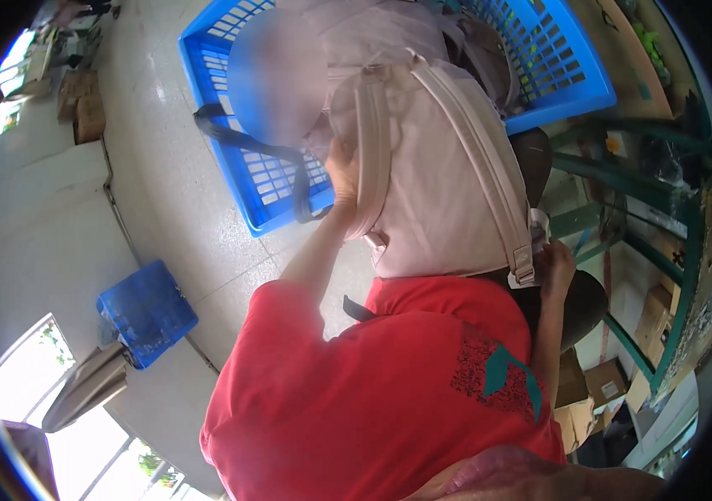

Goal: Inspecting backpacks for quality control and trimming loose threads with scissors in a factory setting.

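A pale pink backpack [444, 179] lies across my lap with its shoulder straps facing up. My left hand [342, 171] grips its left side beside the left shoulder strap [370, 142]; some of the fingers are hidden. By the lower right corner, near the right strap's end [524, 265], my right hand [555, 265] has its fingers closed. A small whitish piece [540, 224] shows just above these fingers, and what they hold cannot be made out. A dark webbing strap [264, 149] trails left of my left hand over the rim of the blue basket [247, 204].
More pink bags [381, 33] fill the blue basket ahead. A green metal frame [665, 196] stands close on the right, with cardboard boxes [606, 384] beneath. On the far left is a smaller blue crate [147, 313]. A blurred patch hides part of the basket.
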The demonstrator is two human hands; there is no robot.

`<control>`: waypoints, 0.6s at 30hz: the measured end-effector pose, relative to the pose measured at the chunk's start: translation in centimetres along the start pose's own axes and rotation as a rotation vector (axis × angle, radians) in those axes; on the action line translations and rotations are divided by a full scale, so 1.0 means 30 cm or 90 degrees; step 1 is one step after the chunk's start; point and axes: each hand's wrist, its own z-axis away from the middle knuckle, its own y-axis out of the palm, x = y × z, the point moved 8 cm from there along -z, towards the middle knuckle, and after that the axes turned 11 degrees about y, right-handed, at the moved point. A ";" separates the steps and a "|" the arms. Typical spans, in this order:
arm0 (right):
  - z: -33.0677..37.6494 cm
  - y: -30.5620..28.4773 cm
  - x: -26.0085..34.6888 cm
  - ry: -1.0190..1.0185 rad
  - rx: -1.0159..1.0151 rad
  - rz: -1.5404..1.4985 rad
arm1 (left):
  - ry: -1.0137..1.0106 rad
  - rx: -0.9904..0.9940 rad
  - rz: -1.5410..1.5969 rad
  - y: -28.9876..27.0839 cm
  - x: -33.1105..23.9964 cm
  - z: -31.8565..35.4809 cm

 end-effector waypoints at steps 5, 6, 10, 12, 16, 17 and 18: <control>-0.214 -0.054 -0.253 -0.094 0.120 0.441 | 0.145 -0.014 0.099 -0.004 -0.001 -0.038; -0.257 -0.098 -0.322 -0.190 0.084 0.617 | 0.169 0.002 0.145 0.040 0.012 -0.039; -0.221 -0.031 -0.336 -0.094 0.054 0.776 | 0.162 0.051 0.205 0.052 0.053 0.011; -0.237 -0.084 -0.344 -0.092 0.021 0.710 | 0.127 0.116 0.212 0.141 0.015 0.076; -0.303 -0.149 -0.429 0.093 0.037 0.628 | 0.068 0.192 0.196 0.152 0.008 0.112; -0.310 -0.155 -0.441 0.096 0.039 0.648 | 0.054 0.206 0.192 0.156 0.006 0.115; -0.306 -0.139 -0.427 0.103 0.043 0.651 | 0.040 0.216 0.187 0.149 0.002 0.128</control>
